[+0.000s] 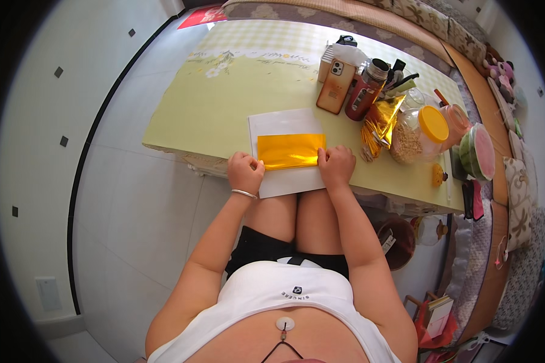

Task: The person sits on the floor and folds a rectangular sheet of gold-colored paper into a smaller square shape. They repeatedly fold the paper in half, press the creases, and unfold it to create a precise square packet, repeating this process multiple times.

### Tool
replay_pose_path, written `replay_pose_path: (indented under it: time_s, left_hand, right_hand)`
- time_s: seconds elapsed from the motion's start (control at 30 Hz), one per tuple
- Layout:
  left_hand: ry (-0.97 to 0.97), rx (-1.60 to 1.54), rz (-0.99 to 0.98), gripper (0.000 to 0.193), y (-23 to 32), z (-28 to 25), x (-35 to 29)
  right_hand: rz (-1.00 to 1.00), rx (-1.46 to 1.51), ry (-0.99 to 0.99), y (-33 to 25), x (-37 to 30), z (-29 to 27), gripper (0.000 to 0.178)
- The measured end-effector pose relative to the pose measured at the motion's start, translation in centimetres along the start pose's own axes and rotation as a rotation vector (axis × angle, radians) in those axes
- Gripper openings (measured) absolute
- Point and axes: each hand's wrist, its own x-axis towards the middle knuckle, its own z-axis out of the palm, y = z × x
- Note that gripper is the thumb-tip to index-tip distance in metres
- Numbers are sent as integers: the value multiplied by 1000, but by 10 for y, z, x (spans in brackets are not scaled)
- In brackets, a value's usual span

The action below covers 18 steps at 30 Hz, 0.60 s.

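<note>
A shiny gold foil sheet (289, 149), oblong and apparently folded, lies over white paper (283, 120) at the table's near edge. My left hand (246, 172), with a bangle at the wrist, has its fingers curled closed at the foil's lower left corner. On the other side, my right hand (336, 165) pinches the foil's right edge between thumb and fingers. The white paper sticks out beyond the foil at top and bottom and overhangs the table edge toward my lap.
Right of the paper stand a phone (337, 86), a dark red flask (367, 91), folded gold foil pieces (381, 124) and a yellow-lidded jar (407, 142). Further right is a cut watermelon (477, 151). A bin (396, 242) sits below the table (206, 115).
</note>
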Motion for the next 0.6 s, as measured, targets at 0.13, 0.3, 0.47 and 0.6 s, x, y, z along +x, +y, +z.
replay_pose_path:
  time_s: [0.13, 0.3, 0.47, 0.6]
  left_hand:
    - [8, -28, 20, 18, -1, 0, -1]
    - [-14, -62, 14, 17, -1, 1, -3]
    - [11, -146, -12, 13, -6, -1, -6]
    - [3, -317, -98, 10, -2, -2, -4]
  right_hand:
    - [12, 22, -18, -1, 1, 0, 28]
    - [34, -6, -22, -1, 1, 1, 30]
    - [35, 10, -36, 0, 2, 2, 32]
    - [23, 47, -13, -3, 1, -2, 33]
